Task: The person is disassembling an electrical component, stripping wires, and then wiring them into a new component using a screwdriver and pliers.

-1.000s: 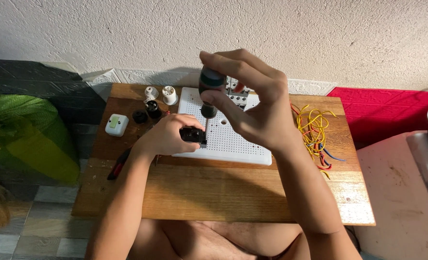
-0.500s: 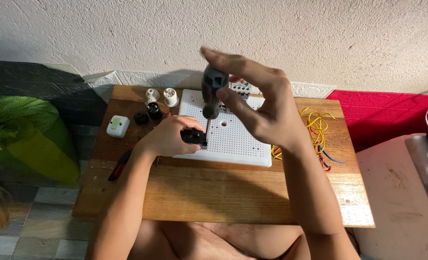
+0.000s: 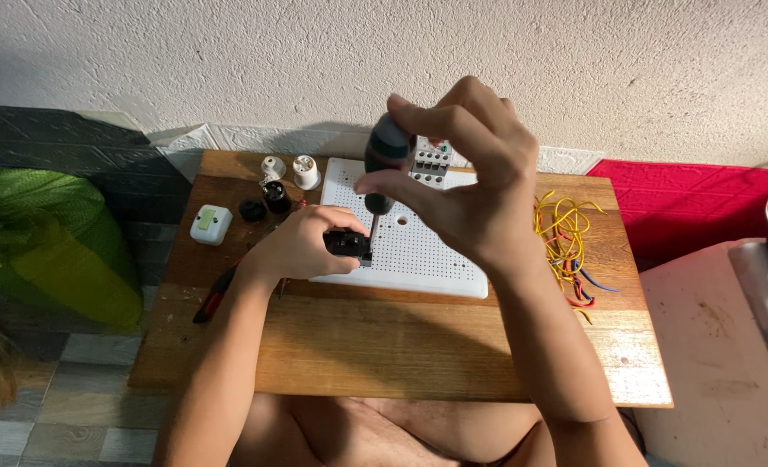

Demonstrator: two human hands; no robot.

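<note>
Screwdriver (image 3: 382, 164), gripped in the right hand (image 3: 462, 173), has stayed upright on the black part (image 3: 347, 245) the left hand (image 3: 302, 246) pinches.

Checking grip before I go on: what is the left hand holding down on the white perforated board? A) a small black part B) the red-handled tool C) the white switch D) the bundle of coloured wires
A: the left hand pins a small black part on the board, where the tip of the screwdriver in the right hand meets it.
</note>
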